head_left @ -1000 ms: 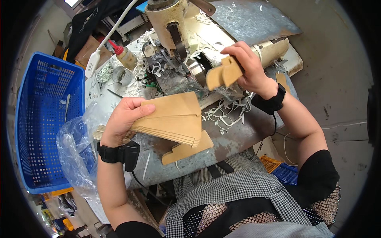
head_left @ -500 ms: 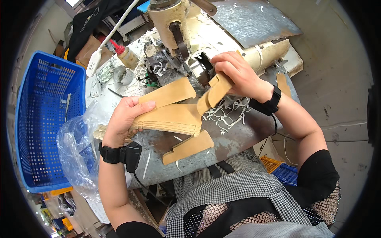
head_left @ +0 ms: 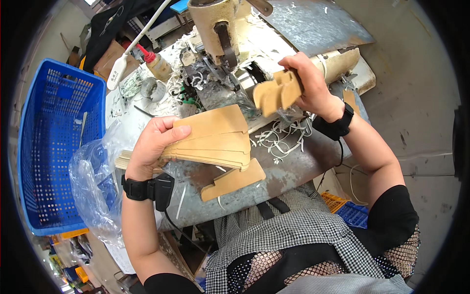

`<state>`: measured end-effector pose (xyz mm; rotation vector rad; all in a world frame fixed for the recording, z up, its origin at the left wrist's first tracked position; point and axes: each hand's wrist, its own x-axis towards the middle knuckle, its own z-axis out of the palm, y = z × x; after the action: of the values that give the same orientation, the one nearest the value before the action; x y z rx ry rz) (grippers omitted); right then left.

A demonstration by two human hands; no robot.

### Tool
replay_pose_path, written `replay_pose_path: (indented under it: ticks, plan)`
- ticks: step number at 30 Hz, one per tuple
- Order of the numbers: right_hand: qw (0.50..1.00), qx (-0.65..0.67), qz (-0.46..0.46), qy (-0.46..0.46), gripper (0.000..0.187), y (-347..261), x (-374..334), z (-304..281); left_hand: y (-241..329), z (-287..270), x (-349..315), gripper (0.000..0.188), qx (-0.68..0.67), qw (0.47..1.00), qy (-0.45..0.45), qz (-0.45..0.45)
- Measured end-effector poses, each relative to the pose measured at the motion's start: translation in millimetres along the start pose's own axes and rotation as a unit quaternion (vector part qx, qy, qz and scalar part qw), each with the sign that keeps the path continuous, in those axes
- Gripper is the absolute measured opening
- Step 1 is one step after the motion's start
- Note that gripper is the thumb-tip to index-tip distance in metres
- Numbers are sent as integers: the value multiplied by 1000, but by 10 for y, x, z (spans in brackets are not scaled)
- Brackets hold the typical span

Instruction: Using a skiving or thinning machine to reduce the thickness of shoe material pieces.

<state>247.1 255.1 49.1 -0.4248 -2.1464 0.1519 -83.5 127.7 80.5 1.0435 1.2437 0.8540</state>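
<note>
A fanned stack of flat tan pieces (head_left: 210,139), leather-like, is gripped by my left hand (head_left: 152,143), its thumb on top. Their far ends spread to the right over the worktable (head_left: 289,179). Near the machine's round metal part, my right hand (head_left: 314,88) is closed around a few smaller-looking tan pieces (head_left: 278,93), held overlapped and somewhat blurred. One loose tan piece (head_left: 235,180) with a stepped edge lies on the table below the stack. The worn cream machine (head_left: 211,32) stands beyond both hands.
A blue plastic basket (head_left: 30,147) stands at the left, beside a clear plastic bag (head_left: 93,171). White trimmings (head_left: 279,142) litter the table around the machine. A red-tipped bottle (head_left: 157,66) and a metal sheet (head_left: 313,24) are farther back. Another tan piece (head_left: 349,99) lies behind my right wrist.
My right hand has shifted slightly right, and its pieces have turned and moved away from the stack. In my left hand, the raised top piece now lies fanned against the others.
</note>
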Motion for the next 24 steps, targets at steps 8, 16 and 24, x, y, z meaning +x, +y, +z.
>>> replay_pose_path:
  ticks: [8,16,24]
  plan:
    - [991,-70,-70,-87,47,-136,112,105,-9,154,197,25,1,1000,10,-29]
    - [999,1,-36,14,45,47,-26,42,-21,-40,58,22,15,1000,20,-6]
    - [990,-68,-95,-79,46,-55,68,124,92,217,155,21,12,999,22,-42]
